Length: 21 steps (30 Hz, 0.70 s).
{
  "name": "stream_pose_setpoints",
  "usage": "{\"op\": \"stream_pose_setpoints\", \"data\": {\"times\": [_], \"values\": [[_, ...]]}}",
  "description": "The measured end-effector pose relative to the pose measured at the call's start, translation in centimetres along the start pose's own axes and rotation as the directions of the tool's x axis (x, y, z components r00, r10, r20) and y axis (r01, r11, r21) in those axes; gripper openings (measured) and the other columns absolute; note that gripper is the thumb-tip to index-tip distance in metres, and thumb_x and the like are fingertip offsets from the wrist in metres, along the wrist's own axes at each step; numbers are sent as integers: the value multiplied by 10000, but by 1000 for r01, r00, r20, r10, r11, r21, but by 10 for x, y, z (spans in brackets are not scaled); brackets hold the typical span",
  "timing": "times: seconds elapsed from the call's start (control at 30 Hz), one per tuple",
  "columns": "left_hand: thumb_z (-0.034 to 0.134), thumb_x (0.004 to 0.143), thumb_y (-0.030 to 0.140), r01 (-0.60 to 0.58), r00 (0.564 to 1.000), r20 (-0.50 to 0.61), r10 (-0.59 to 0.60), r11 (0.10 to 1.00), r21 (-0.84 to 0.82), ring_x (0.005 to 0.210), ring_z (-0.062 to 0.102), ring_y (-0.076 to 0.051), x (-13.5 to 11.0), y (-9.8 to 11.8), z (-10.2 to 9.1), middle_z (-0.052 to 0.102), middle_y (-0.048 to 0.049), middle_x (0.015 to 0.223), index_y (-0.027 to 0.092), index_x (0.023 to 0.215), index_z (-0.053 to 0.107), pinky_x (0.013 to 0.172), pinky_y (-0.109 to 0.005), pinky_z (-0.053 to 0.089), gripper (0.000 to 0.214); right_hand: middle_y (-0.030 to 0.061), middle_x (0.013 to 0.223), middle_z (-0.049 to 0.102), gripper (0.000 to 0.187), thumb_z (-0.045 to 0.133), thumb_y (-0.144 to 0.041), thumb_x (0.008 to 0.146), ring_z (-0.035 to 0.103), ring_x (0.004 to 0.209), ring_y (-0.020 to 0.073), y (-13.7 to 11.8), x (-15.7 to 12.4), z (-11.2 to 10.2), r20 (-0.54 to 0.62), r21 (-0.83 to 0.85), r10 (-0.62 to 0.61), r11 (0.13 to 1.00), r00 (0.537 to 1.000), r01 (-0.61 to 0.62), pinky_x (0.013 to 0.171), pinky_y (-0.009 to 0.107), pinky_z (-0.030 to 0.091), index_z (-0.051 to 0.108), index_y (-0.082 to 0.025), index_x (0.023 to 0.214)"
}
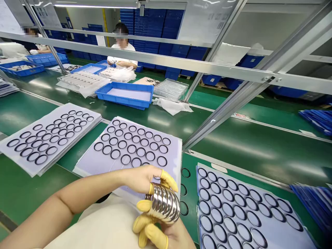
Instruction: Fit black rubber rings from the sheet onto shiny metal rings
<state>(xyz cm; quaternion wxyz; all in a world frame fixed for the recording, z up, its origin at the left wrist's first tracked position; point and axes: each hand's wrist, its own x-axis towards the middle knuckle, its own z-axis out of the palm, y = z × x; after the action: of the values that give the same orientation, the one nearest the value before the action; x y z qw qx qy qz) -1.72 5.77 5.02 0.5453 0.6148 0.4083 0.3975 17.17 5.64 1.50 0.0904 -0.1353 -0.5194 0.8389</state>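
Observation:
A stack of shiny metal rings [164,203] lies sideways in front of my body, between both hands. From the left reaches my left hand [141,178], its yellow finger covers closed on the upper end of the stack. My right hand [158,230] comes from below and wraps the stack's underside, also with yellow finger covers. Just beyond the hands, a white sheet stack [173,143] bears rows of dark-rimmed rings [140,152]; my left hand hides some of the nearest ones. Several loose rings [184,208] lie on the green bench right of it.
Another ring-covered sheet [280,238] lies at right, and a further sheet stack [15,131] at left. A metal frame post [220,121] slants up from the bench. Behind stand a blue tray [124,100] and clear plastic trays [171,89]. A person [123,52] works across the bench.

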Motion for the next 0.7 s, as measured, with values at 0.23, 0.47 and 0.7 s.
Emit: {"op": "stream_pose_setpoints", "data": {"times": [0.23, 0.47, 0.7], "values": [[636, 713, 98, -30, 998, 52, 33, 998, -49, 890, 621, -162, 0, -6, 1, 689, -52, 979, 161, 972, 705, 844, -268, 502, 276, 50, 939, 689, 321, 550, -459, 891, 616, 628, 112, 5, -2, 11, -93, -116, -89, 990, 992, 78, 675, 306, 530, 626, -303, 1161], [644, 747, 126, -53, 995, 86, 53, 999, -9, 864, 621, -150, 0, 0, 3, 684, -50, 991, 180, 1056, 675, 838, -264, 502, 316, 53, 1007, 705, 300, 492, -291, 937, 630, 599, 107, 19, 1, 3, 10, -260, -406, 881, 914, 394, 611, 260, 564, 598, -362, 1208], [663, 771, 239, 63, 984, -172, -47, 995, 84, 948, 595, -185, -30, 5, -16, 647, -67, 1031, 203, 1117, 626, 892, -334, 480, 350, 80, 1082, 702, 282, 514, -317, 927, 679, 777, 187, 19, -12, -1, -194, -464, -335, 859, 922, 214, 764, 358, 588, 631, -289, 1182]]}}
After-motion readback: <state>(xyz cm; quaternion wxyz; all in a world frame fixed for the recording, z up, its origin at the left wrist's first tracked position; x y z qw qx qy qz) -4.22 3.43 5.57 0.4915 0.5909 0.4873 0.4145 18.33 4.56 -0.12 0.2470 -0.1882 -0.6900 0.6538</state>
